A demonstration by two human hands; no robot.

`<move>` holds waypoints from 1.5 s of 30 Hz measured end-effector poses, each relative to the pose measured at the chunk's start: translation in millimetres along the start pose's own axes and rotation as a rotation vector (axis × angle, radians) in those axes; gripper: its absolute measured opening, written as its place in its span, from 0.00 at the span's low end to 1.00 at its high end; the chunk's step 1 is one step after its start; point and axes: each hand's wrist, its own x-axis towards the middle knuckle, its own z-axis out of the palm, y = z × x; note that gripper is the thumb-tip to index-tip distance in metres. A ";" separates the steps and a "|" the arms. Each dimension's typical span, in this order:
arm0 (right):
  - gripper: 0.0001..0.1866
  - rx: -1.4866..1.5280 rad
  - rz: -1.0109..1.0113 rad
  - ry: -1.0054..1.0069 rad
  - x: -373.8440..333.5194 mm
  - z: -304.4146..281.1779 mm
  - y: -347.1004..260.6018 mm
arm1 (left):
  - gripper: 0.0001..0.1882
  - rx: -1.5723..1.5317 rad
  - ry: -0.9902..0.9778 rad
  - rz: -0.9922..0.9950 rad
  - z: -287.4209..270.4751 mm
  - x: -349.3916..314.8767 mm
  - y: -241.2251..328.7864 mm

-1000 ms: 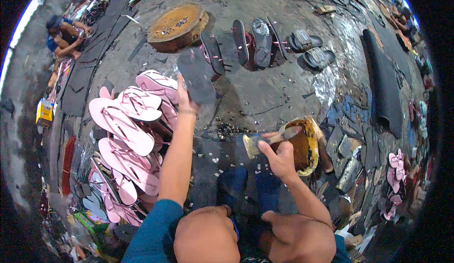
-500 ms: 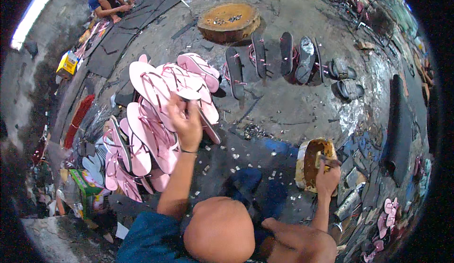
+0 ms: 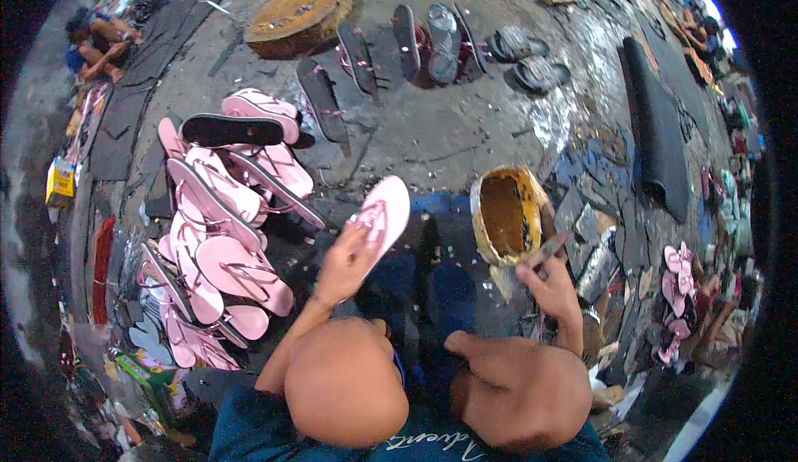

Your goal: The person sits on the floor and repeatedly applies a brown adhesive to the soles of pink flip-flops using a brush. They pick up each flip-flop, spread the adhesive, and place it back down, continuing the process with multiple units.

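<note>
My left hand [image 3: 345,267] holds a pink flip-flop [image 3: 392,206] with a thong strap, fingers closed round its strap and heel part, its toe end tilted up and away. In my right hand [image 3: 552,289] is a flat-handled brush [image 3: 547,248]; its pale, coated end points down to the left, by the near rim of an open tub [image 3: 477,228]. The tub has a crusted yellowish rim and brown stuff inside. To the left of my left hand lies a heap of pink flip-flops [image 3: 241,275], some on their sides. One shows its black sole [image 3: 233,130] on top.
A round wooden block [image 3: 299,17] stands at the far left. Black sandals [image 3: 357,59] stand in a row beyond my hands, with dark slippers [image 3: 540,73] beside them. A black rubber sheet [image 3: 652,130] and scraps lie right. Other people [image 3: 100,42] sit at the far edges.
My left hand has come from the heap toward the middle, now holding a pink flip-flop. My right hand has drawn the brush out of the tub to its near rim. The view has turned right.
</note>
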 end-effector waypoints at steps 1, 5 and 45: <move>0.11 0.255 -0.015 0.029 7.8 8.7 -15.8 | 0.24 0.094 -0.164 0.088 14.2 9.0 -2.4; 0.10 0.577 -0.063 0.121 19.8 21.4 -39.2 | 0.42 0.492 -0.301 0.146 46.3 35.4 -35.1; 0.14 1.510 0.037 0.057 121.2 51.6 -102.2 | 0.41 -1.358 -0.300 -0.660 11.5 2.9 40.5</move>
